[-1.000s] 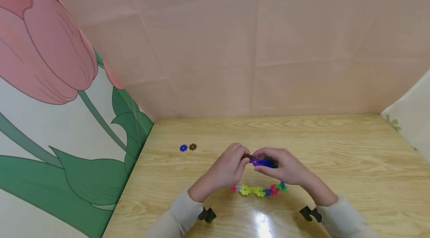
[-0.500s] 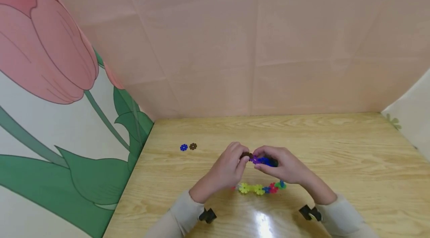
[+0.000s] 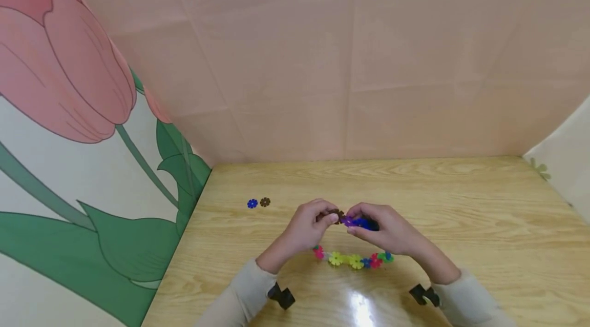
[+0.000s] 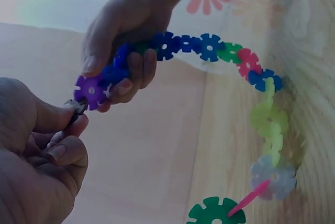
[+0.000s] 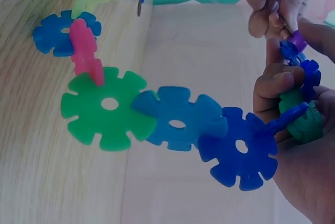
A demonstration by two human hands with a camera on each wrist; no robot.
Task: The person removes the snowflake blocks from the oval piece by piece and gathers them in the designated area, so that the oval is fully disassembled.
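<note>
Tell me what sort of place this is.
Probably an indoor corner screened off for tabletop work: a wood-grain table stands before a creased pinkish sheet, with a large tulip print at the left.

Loose discs point(image 3: 250, 204) on table point(image 3: 461, 204), left of chain point(image 3: 355, 260).

No readable lettering, label, brand, number or sign is being shown anywhere in the three views.
</note>
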